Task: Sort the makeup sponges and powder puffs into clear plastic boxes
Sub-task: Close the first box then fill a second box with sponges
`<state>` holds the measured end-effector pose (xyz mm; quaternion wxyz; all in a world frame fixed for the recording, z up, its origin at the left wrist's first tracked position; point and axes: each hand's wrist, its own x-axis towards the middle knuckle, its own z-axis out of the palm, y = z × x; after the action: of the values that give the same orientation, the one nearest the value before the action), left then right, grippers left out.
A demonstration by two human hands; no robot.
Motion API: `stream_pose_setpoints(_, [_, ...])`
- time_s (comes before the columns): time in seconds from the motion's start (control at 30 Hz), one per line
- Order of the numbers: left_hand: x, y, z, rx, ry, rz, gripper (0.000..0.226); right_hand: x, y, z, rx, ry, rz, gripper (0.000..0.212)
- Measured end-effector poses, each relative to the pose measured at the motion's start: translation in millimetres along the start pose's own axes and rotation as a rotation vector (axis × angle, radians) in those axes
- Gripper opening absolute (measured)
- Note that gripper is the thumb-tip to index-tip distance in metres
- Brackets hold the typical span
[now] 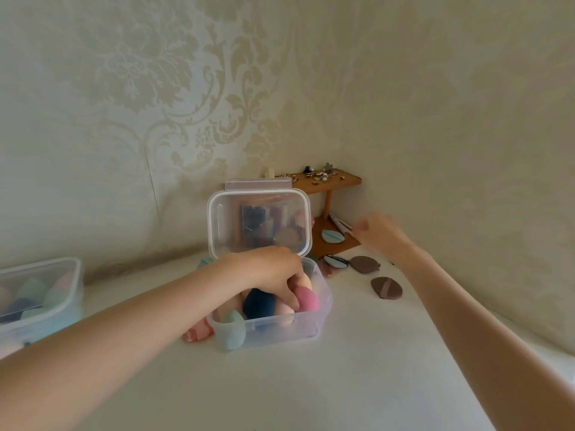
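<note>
The left hand reaches into the open clear box at the middle of the white desk, fingers curled over a peach sponge beside a pink sponge and a navy sponge. Right of the box, the blurred right hand hovers near the wooden shelf, above two brown puffs. Far left of the box stands another clear box of sponges.

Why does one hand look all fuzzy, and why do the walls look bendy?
In the head view, the right hand is smeared by motion blur near the wooden shelf, so its fingers cannot be made out; the left hand, in the open clear box, looks sharper. The wide-angle lens bends the wall corner and the arms. The light is soft, with faint shadows and no harsh glare.
</note>
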<state>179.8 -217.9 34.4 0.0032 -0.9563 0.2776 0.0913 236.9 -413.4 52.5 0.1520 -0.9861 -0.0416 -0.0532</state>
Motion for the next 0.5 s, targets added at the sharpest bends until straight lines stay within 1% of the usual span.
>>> stream_pose_setpoints(0.03, [0.3, -0.7, 0.5, -0.002, 0.005, -0.001, 0.023, 11.7, 11.3, 9.0, -0.074, -0.007, 0.083, 0.03])
stream_pose_setpoints(0.1, [1.5, -1.2, 0.1, -0.017, 0.008, -0.002, 0.023, 27.6, 29.6, 26.8, -0.178, -0.043, 0.173, 0.032])
stream_pose_setpoints(0.2, [2.2, -0.9, -1.6, -0.031, -0.001, -0.003, 0.023, 32.9, 43.0, 45.2, -0.25, -0.094, 0.215, 0.035])
stream_pose_setpoints(0.23, [2.1, -0.6, -1.7, -0.036, 0.002, 0.003, 0.021, 33.4, 45.5, 48.6, -0.272, -0.069, 0.209, 0.035])
stream_pose_setpoints(0.33, [1.3, -1.1, -0.4, -0.048, 0.012, 0.009, 0.02, 35.4, 45.4, 48.9, -0.288, 0.079, 0.189, 0.033])
stream_pose_setpoints(0.43, [0.1, -0.9, 2.2, -0.035, 0.029, 0.009, 0.022, 28.1, 34.2, 28.6, -0.121, 0.297, 0.108, 0.033])
stream_pose_setpoints(0.47, [-0.6, -0.9, 3.2, -0.034, 0.033, 0.005, 0.022, 22.3, 26.0, 18.6, 0.001, 0.358, 0.066, 0.03])
stream_pose_setpoints(0.5, [-1.5, -1.0, 4.4, -0.039, 0.039, 0.0, 0.022, 16.0, 16.1, 9.7, 0.161, 0.384, 0.032, 0.027])
